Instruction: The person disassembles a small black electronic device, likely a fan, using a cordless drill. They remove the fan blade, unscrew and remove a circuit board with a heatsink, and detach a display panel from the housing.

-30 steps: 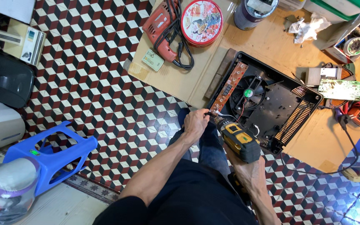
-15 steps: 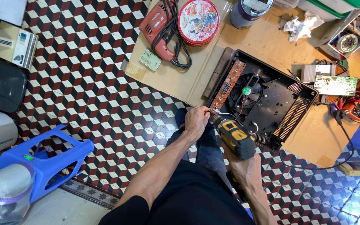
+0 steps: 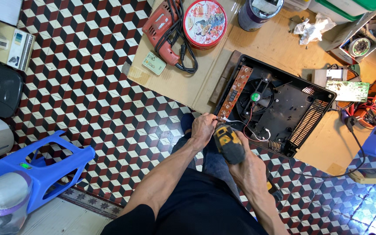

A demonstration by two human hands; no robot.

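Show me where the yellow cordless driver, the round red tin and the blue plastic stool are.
yellow cordless driver (image 3: pixel 228 143), head view, on its yellow-and-black body.
round red tin (image 3: pixel 204 23), head view, on the middle of its lid.
blue plastic stool (image 3: pixel 48 167), head view, on its tipped-over frame.

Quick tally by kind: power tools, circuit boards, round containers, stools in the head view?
Power tools: 2, a yellow cordless driver in the right hand, a red corded drill
Circuit boards: 2, a brown board in the open black casing near the left hand, a green board
Round containers: 2, a red tin, a purple can
Stools: 1, a blue stool
Total: 7
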